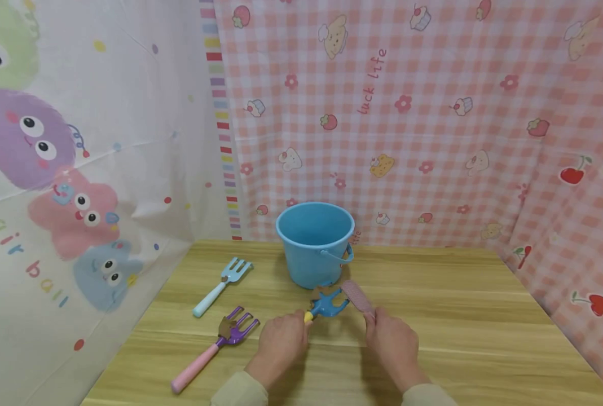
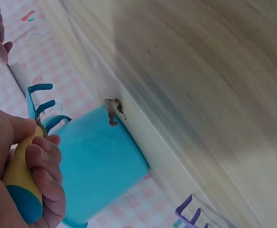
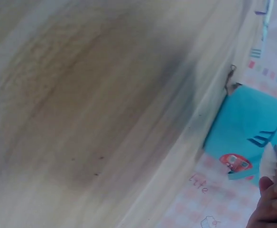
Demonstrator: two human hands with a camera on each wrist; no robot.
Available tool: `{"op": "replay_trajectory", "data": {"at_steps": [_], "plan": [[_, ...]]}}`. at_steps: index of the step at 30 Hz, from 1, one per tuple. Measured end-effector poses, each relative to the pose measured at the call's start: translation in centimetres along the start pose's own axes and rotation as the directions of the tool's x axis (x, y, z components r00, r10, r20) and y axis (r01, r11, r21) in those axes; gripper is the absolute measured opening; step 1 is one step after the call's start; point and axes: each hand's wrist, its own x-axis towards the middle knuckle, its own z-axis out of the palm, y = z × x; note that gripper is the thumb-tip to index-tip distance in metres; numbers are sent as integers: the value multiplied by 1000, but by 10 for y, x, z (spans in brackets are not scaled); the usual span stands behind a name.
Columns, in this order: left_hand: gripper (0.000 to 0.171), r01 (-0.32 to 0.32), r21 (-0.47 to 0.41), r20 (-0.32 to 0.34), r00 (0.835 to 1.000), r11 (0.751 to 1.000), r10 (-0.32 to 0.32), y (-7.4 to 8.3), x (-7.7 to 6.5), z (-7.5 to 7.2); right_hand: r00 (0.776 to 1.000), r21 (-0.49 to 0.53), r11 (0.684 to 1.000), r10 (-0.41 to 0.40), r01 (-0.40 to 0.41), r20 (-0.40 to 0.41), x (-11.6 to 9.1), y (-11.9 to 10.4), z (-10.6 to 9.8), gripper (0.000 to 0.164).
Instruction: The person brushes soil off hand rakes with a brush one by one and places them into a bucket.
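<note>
My left hand [image 1: 283, 341] grips the yellow handle of a toy hand rake [image 1: 326, 305] with a blue, pronged head; its fingers curl round the handle in the left wrist view. In my right hand [image 1: 392, 341] is a pale pink brush [image 1: 357, 297] with a long, narrow, dotted head, held by its handle. The brush head is right at the prong tips of the rake. Brown dirt [image 2: 113, 110] lies on the table close to the base of a blue bucket [image 1: 313, 262], which stands upright just beyond both tools.
On the left of the wooden table [image 1: 448, 316] lie a purple rake with a pink handle [image 1: 196, 367], brown dirt on its head, and a light blue fork [image 1: 222, 287]. The bucket's handle hangs to its right. Patterned cloths [image 1: 413, 135] surround the table at the back and sides.
</note>
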Motion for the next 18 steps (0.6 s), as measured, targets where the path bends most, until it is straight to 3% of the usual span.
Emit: {"op": "replay_trajectory", "data": {"at_steps": [8, 14, 18], "plan": [[29, -24, 0, -56, 998, 1000, 23, 2, -1, 1, 989, 20, 992, -123, 125, -85, -8, -15, 7, 31], [30, -52, 26, -78, 995, 998, 54, 1, -5, 4, 992, 13, 997, -81, 82, -100, -10, -8, 9, 31], [29, -60, 25, -75, 995, 998, 62, 0, -7, 6, 998, 8, 999, -31, 31, -51, -7, 0, 6, 31]]}}
